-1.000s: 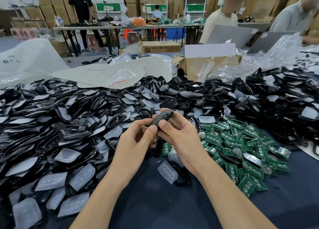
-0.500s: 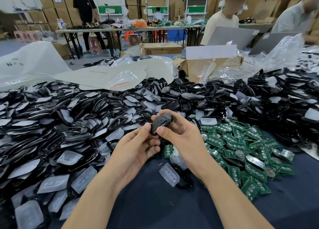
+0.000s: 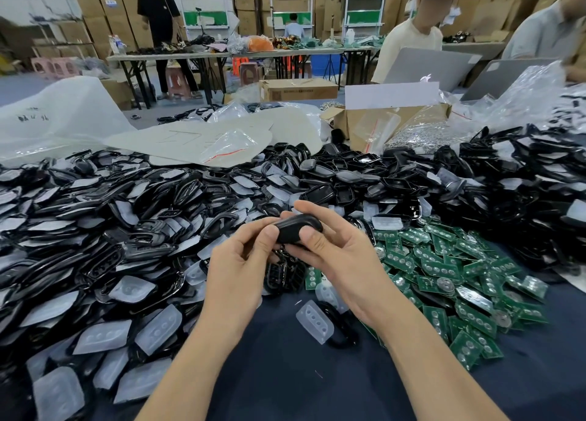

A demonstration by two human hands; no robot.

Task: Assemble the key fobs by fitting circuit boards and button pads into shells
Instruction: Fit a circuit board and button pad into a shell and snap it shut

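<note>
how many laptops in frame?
2. One laptop stands open before the person in the cream shirt; the second laptop sits right of it, partly behind a plastic bag. Others may be hidden.

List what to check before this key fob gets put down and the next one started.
1. Grip on key fob shell: ok, left hand pinches one end, right hand holds the other.
2. Seam fully closed: cannot tell, not visible.
3. Supply of circuit boards: ok, green pile beside the right wrist.
4. Next button pad: ok, one lies on the dark cloth below the hands.
5. Next shell frame: ok, black one lies partly under that pad.
</note>
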